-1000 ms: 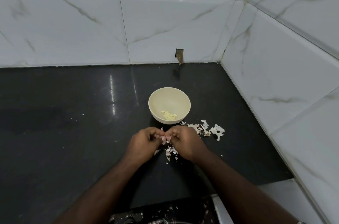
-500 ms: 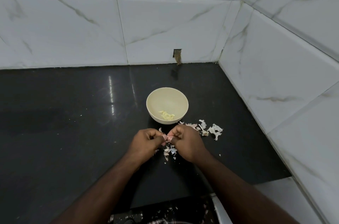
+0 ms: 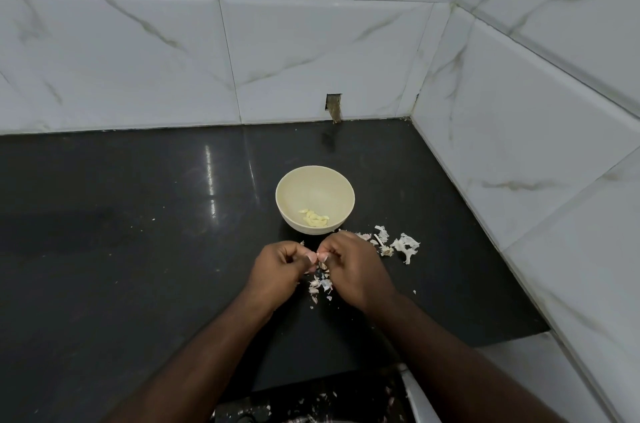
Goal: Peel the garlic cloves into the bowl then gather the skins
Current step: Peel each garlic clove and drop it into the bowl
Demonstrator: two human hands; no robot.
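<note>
Between both hands (image 3: 317, 258), a garlic clove (image 3: 322, 263), orientation hidden.

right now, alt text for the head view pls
Two hands, left hand and right hand, pinch a garlic clove between them over a dark counter. Behind sits a cream bowl holding peeled cloves; skins lie scattered nearby.

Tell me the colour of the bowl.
Pale cream, inside and out; the bowl shows clearly in the head view.
</note>
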